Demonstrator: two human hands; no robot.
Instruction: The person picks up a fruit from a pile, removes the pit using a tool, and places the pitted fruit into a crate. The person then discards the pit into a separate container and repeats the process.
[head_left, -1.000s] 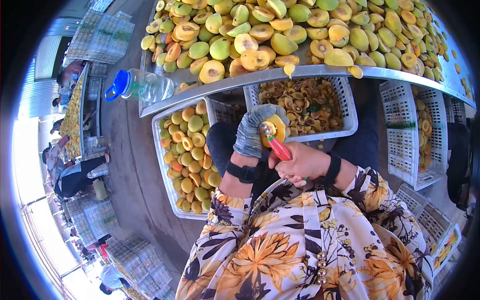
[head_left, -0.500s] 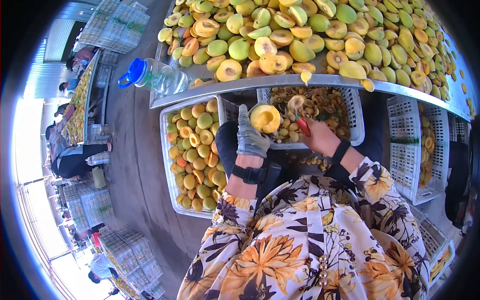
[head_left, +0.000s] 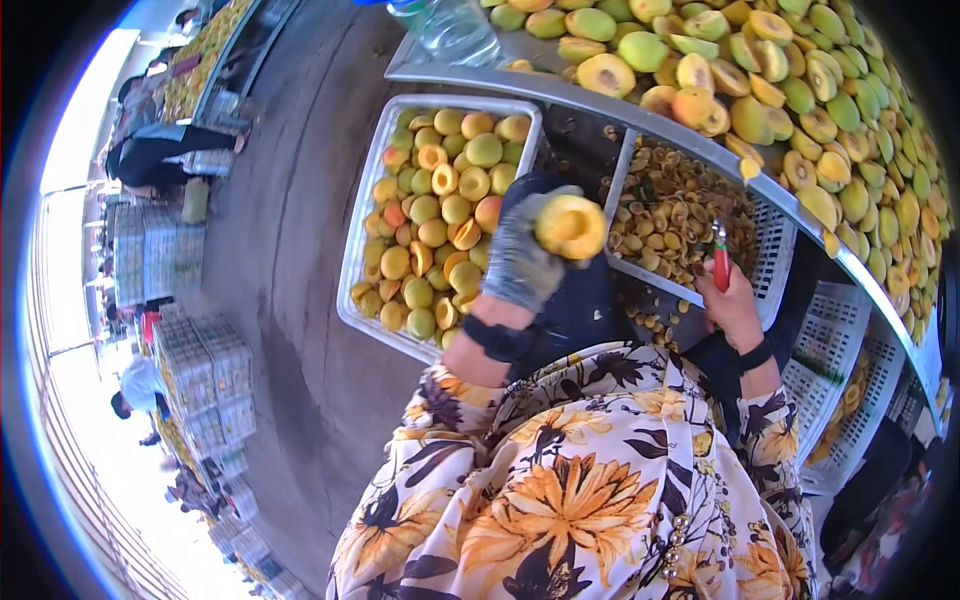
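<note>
My left hand [head_left: 524, 258], in a grey glove, is closed around a yellow peach half [head_left: 572, 227]. Its cut face is turned up and shows a hollow in the middle. My right hand [head_left: 736, 312] is bare and grips a pitting tool [head_left: 721, 262] with a red handle and a small metal tip pointing up. The tool is apart from the peach half, over the right part of a white crate [head_left: 655, 285] heaped with brown pits and scraps. Left of my gloved hand stands another white crate [head_left: 470, 103] full of whole and halved peaches.
A metal-edged table [head_left: 600, 97] piled with halved peaches [head_left: 790, 100] curves across the top right. A water bottle [head_left: 455, 32] stands at its left corner. More crates [head_left: 825, 340] are at my right. Stacked crates [head_left: 205, 375] and other people line the floor at left.
My view has turned, so the table and crates appear shifted. My right hand has moved away from the left, tool tip now upward. The peach half stays in my left hand.
</note>
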